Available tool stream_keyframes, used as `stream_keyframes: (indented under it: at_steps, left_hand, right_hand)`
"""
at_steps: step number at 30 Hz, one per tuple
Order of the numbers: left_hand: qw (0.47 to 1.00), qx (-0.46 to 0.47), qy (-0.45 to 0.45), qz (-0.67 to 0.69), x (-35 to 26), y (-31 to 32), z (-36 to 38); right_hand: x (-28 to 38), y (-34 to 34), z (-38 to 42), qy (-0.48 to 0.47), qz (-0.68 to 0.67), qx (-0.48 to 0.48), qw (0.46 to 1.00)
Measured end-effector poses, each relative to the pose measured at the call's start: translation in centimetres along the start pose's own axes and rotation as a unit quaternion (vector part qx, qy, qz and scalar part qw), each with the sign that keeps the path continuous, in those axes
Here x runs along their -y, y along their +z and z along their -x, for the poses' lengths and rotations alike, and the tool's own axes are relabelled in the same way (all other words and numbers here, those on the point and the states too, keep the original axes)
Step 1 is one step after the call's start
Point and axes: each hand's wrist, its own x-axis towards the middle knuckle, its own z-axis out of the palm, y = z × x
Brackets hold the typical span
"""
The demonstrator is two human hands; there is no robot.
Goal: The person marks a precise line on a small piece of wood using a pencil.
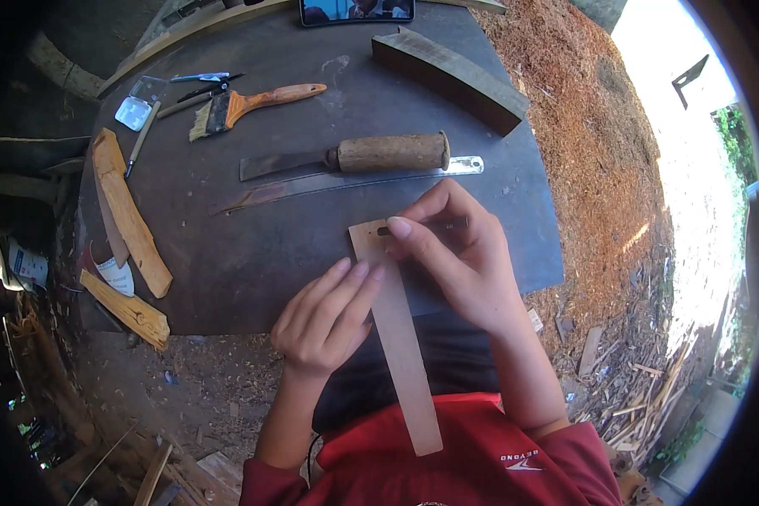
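Note:
A long, thin wooden strip point(403, 354) reaches from the tabletop back over my lap, with a small dark slot near its far end. My left hand point(325, 319) steadies it from the left, fingertips lying on its face and the thumb partly hidden by its edge. At the slotted end, my right hand point(460, 257) is closed in a pinch, thumb and index finger together beside the slot. Whatever is between those fingertips is too small to make out. Just beyond lie a steel ruler point(329, 184) and a wood-handled chisel point(394, 153).
On the dark table point(270, 278) are a paintbrush point(266, 99), a curved wooden block point(447, 76), wood offcuts point(131, 211), a small plastic case point(135, 112) and pens point(202, 77). A phone point(357, 10) stands at the far edge. Sawdust point(582, 126) covers the ground at right.

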Motion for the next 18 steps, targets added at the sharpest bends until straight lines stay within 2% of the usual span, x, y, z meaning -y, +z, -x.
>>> stream_keyframes:
  at_steps: [2,5,18]
  left_hand:
    - [1.0,-0.007,0.003,0.001,0.06,0.09,0.12]
    - [1.0,0.0,0.013,-0.007,0.18,0.03,0.13]
    - [1.0,0.007,0.018,-0.016,0.24,0.08,-0.09]
  right_hand:
    - [-0.01,0.03,0.02,0.011,-0.008,0.001,1.0]
    - [-0.19,-0.17,-0.06,-0.044,0.039,0.005,0.998]
    - [0.71,-0.04,-0.17,-0.02,0.078,0.023,0.997]
